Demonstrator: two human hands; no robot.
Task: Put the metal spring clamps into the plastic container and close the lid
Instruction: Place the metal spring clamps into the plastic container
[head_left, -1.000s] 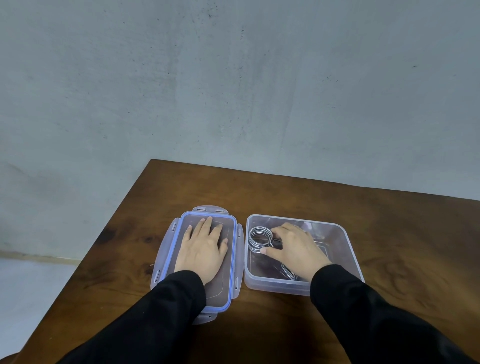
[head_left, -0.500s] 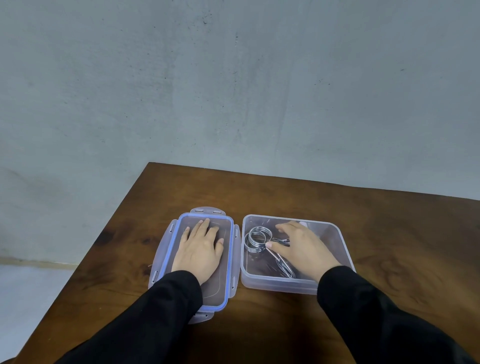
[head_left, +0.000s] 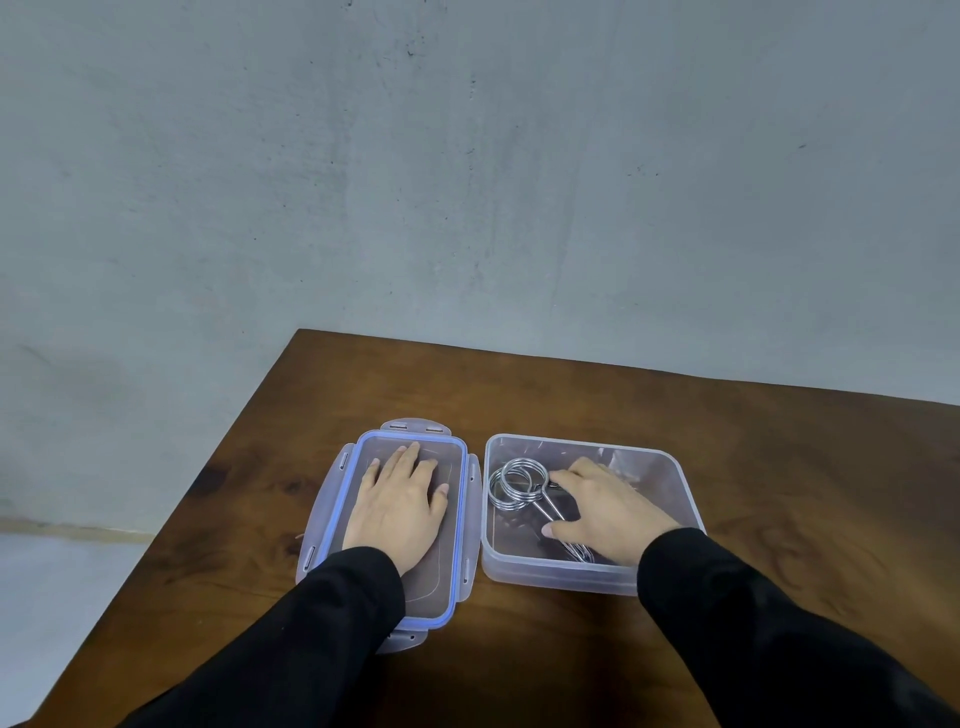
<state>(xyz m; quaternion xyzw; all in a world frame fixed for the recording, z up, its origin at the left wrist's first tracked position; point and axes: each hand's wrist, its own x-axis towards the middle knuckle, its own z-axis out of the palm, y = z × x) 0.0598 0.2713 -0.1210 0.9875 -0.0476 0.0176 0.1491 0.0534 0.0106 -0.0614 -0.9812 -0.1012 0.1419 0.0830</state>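
A clear plastic container (head_left: 667, 470) stands open on the brown table. Inside it lie metal spring clamps (head_left: 517, 486), their coiled rings at the left end and their wire handles running toward me. My right hand (head_left: 605, 509) is inside the container, fingers spread over the handles, touching them without a clear grip. The clear lid with a blue seal (head_left: 460, 519) lies flat on the table left of the container. My left hand (head_left: 400, 506) rests flat on the lid, fingers apart.
The table's left edge (head_left: 208, 483) runs diagonally close to the lid, with floor beyond it. A grey wall (head_left: 467, 182) stands behind the table's far edge. Bare wood stretches to the right of the container.
My right hand has loosened and slid back toward me inside the container, leaving the clamps' rings lying exposed. My left hand stays flat on the lid.
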